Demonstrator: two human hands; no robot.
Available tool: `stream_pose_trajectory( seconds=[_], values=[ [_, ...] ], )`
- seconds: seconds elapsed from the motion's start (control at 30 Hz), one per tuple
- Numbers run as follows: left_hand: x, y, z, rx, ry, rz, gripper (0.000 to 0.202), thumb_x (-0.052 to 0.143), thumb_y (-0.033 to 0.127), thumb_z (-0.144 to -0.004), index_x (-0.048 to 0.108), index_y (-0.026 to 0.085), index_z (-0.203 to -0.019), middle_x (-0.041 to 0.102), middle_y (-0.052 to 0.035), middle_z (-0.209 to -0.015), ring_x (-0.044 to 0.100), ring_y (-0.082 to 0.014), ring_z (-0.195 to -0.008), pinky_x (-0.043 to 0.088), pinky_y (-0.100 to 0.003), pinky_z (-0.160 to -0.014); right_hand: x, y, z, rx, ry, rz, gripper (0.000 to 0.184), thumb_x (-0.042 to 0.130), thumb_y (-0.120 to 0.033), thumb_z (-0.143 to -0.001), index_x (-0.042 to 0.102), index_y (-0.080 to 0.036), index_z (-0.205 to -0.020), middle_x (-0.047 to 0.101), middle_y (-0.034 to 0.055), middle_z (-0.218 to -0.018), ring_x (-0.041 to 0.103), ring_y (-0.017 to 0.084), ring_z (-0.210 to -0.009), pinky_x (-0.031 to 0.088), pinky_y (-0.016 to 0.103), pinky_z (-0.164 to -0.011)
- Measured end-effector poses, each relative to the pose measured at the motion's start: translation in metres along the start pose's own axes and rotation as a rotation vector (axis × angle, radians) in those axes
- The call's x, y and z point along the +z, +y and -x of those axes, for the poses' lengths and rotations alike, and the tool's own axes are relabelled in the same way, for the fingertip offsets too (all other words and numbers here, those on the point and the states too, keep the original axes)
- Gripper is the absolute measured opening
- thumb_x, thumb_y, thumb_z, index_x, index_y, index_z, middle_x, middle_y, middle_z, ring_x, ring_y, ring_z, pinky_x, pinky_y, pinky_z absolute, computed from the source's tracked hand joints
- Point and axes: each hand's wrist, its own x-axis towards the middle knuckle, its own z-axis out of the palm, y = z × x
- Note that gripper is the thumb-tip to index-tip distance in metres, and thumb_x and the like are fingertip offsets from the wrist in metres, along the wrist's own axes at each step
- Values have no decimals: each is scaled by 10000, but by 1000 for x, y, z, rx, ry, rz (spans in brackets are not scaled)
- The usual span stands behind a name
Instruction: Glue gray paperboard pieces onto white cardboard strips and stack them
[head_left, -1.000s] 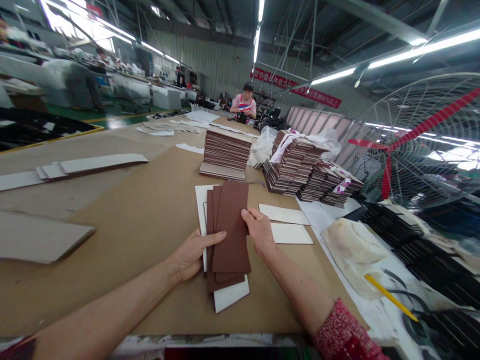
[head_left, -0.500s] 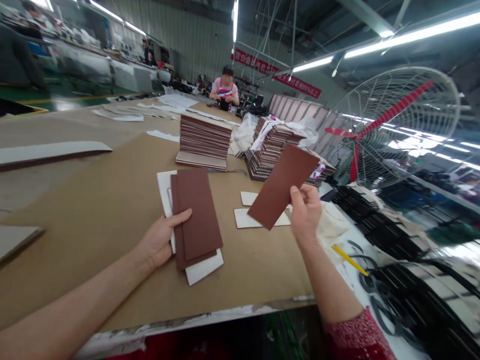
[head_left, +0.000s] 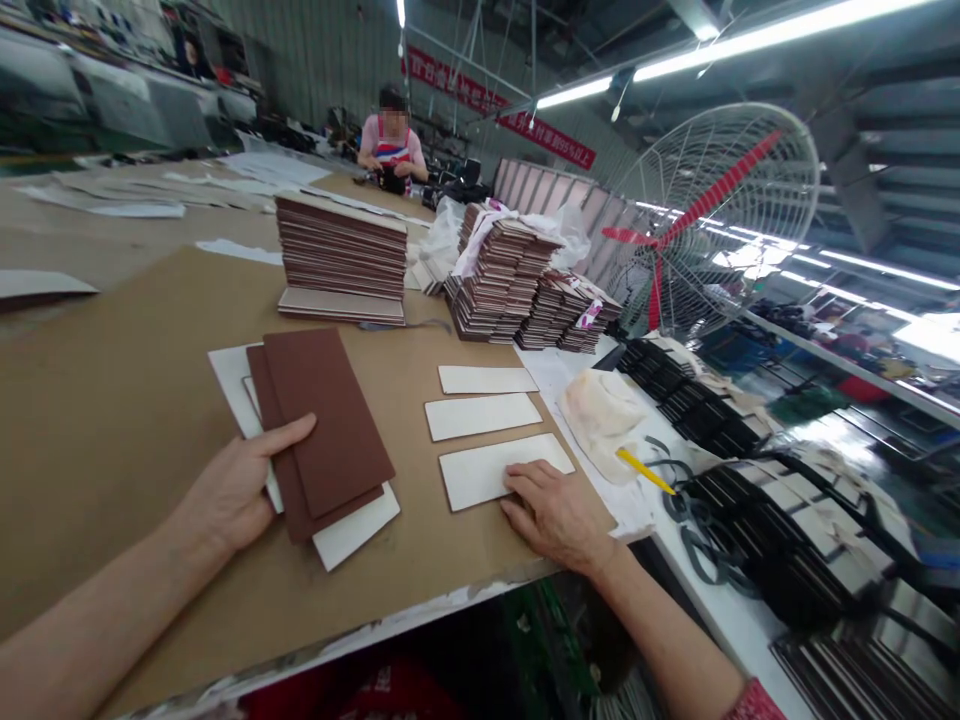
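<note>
My left hand (head_left: pixel 241 478) grips a small fanned bundle of flat panels, its thumb over the front. Brown panels (head_left: pixel 330 420) are on top, and white faces (head_left: pixel 358 530) stick out behind them. My right hand (head_left: pixel 559 515) rests at the right end of a white panel (head_left: pixel 480 472) lying flat on the table. Its fingers lie on the panel's top, and the thumb is by the near edge. Beyond this panel lie two more white panels, a middle one (head_left: pixel 480 416) and a far one (head_left: pixel 487 379), in a rough column.
A tall stack of brown-edged panels (head_left: pixel 341 255) stands behind, with more stacks (head_left: pixel 502 275) to its right. A yellow pen-like tool (head_left: pixel 645 470) lies right, near black strapped bundles (head_left: pixel 780 530). A large fan (head_left: pixel 712 215) stands beyond. Across the table sits a co-worker (head_left: pixel 391 150).
My right hand has come down and laid its panel on the table, white face up, nearest me. My left hand still holds its bundle. The view has turned to the right.
</note>
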Motion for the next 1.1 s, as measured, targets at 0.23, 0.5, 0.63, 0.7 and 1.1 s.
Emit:
stream_pose_trajectory(
  seconds=[0.23, 0.5, 0.63, 0.7, 1.1],
  values=[
    [15, -10, 21, -23, -157, -41, 559, 862, 137, -676, 695, 157, -1209, 795, -123, -1022, 778, -295, -792, 675, -434, -709, -7, -42, -74, 242, 72, -557, 251, 620, -389, -962, 690, -233, -1145, 750, 47, -1049, 686, 197, -937, 533, 334, -815],
    [12, -11, 32, -75, -357, -85, 674, 926, 185, -611, 698, 150, -1245, 773, -168, -1093, 766, -355, -917, 668, -425, -769, 39, -58, -159, 480, 150, -1102, 459, 785, -580, -735, 521, -219, -628, 531, -76, -533, 484, 103, -499, 380, 213, -476],
    [15, -11, 29, -161, -293, -32, 478, 859, 212, -717, 723, 116, -1165, 781, -187, -1039, 774, -343, -870, 669, -426, -743, 39, -58, -161, 521, 204, -1173, 415, 780, -543, -721, 570, -206, -603, 552, -59, -561, 500, 103, -515, 424, 212, -484],
    [15, -11, 26, -164, -257, -20, 425, 828, 210, -753, 720, 107, -1151, 782, -188, -1026, 777, -334, -845, 669, -429, -735, 33, -58, -158, 551, 232, -1223, 382, 772, -532, -723, 609, -198, -634, 589, -41, -604, 533, 116, -546, 474, 231, -514],
    [6, 15, 19, 53, -33, -2, 341, 601, 62, -918, 675, 132, -1243, 791, -70, -974, 753, -171, -696, 665, -349, -681, -93, -16, -22, 109, 706, -41, 126, 646, -240, -924, 711, -232, -1032, 744, 40, -972, 681, 203, -872, 552, 359, -804]
  ],
)
